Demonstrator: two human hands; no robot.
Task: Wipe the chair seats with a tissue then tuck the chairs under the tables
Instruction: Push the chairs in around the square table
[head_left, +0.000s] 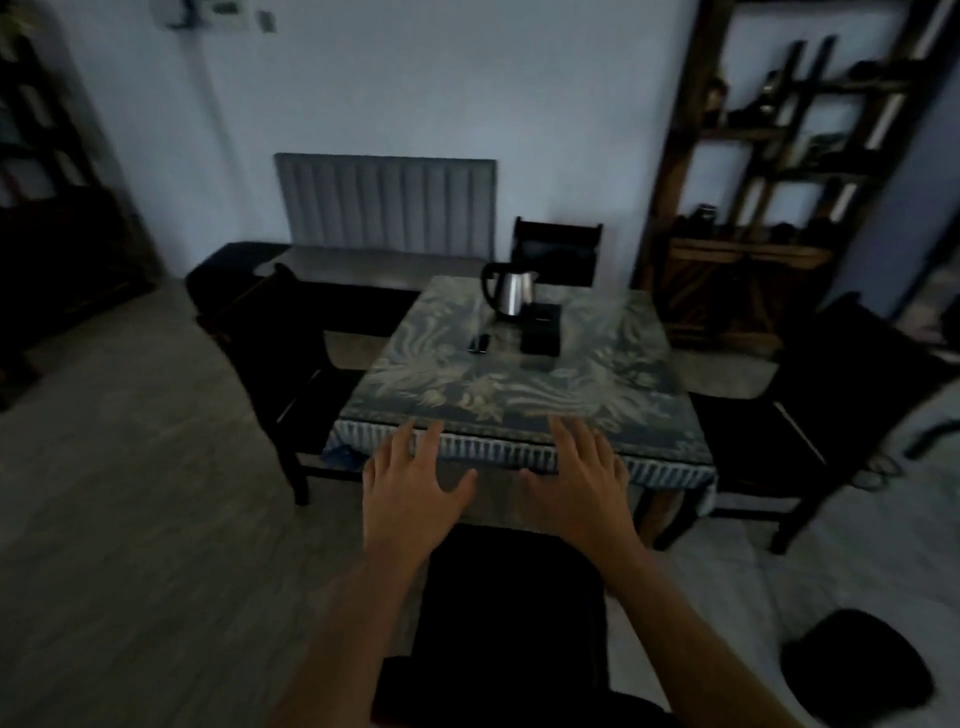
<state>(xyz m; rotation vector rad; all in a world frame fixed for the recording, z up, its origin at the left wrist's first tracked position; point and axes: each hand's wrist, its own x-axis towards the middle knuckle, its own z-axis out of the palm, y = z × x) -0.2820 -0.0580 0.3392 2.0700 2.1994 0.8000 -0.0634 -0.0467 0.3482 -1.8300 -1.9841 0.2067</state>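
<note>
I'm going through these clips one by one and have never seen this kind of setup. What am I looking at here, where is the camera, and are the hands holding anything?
There is no robot here. A person wears one wide-angle camera on the head, looking forward and down. The left hand and right hand reach out with spread fingers and hold nothing; no tissue shows. Ahead stands a table under a patterned cloth, bearing a kettle, a black box and a small dark item too blurred to name. Dark chairs stand at the left, the right and the far side. The room is dim and the picture blurred.
</note>
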